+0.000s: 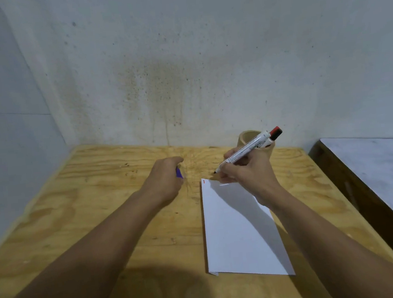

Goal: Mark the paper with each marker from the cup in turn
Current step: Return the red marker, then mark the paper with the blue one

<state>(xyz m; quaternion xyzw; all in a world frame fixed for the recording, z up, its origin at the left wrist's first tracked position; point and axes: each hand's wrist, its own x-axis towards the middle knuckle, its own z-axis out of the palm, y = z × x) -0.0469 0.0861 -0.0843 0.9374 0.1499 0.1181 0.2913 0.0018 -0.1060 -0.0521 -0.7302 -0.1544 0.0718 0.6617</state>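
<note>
Gripping a white-barrelled marker [246,151] in a writing hold, the right hand [247,171] rests at the far end of the white paper [235,228]. The marker tilts up and to the right, its dark tip just beyond the paper's far edge and its red-and-black end cap crossing in front of the tan cup [249,138]. A short red mark [203,182] sits at the paper's far left corner. The left hand [167,177] is clenched around a small purple object [179,173], mostly hidden, above the plywood desk [78,218] left of the paper. The cup stands at the desk's far edge, against the stained wall [183,66].
</note>
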